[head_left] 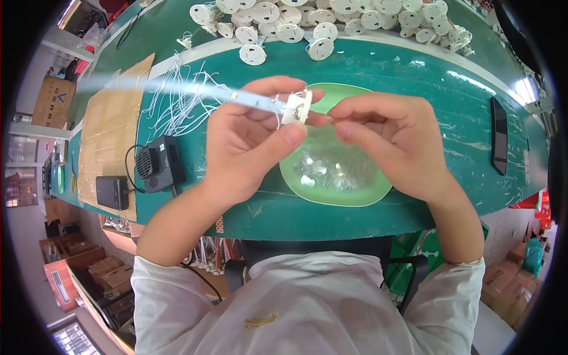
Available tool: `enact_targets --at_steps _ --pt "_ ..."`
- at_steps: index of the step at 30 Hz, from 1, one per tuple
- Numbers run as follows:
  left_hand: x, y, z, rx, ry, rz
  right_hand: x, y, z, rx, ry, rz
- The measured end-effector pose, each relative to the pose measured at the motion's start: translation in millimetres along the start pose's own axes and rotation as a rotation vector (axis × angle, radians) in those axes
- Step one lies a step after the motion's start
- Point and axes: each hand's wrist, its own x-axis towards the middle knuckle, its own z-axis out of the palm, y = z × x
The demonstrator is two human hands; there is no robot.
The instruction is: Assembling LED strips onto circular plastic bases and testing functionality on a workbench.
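Two bare hands meet above a green counter [461, 180], seen from the worker's own head. The left hand [239, 139] holds a small white round end piece [303, 106], its thumb on the near edge and its fingers behind and beyond it. A pale, narrow strip [236, 96] runs from that piece out to the left, passing over the left hand's palm side and blurring toward its far end. The right hand [402, 136] is narrow, thumb and forefinger nearly together just right of the end piece; whether they pinch something tiny cannot be told.

The end piece thus lies between the two hands, within the left one's grip and near the right fingertips. It is probably turned on its side so that its round face meets the right hand, while the long strip stays out of the way on the left.

Directly below sits a light green bowl [337, 202] with small shiny bits [334, 173] inside, likely placed there for a short reach. Loose white wires [183, 103] lie to the left, by the left hand, perhaps for the same reason. Many white discs [290, 33] crowd the far side.
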Motion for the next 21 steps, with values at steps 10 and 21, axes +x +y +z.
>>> enact_targets --at_steps 10,21 --pt "-4.9 2.5 6.2 -0.160 0.113 -0.091 -2.2 -5.8 12.2 -0.219 0.201 -0.364" --pt "-6.2 4.1 9.1 -0.159 0.101 -0.099 -2.1 8.4 17.9 -0.539 0.227 -0.753"
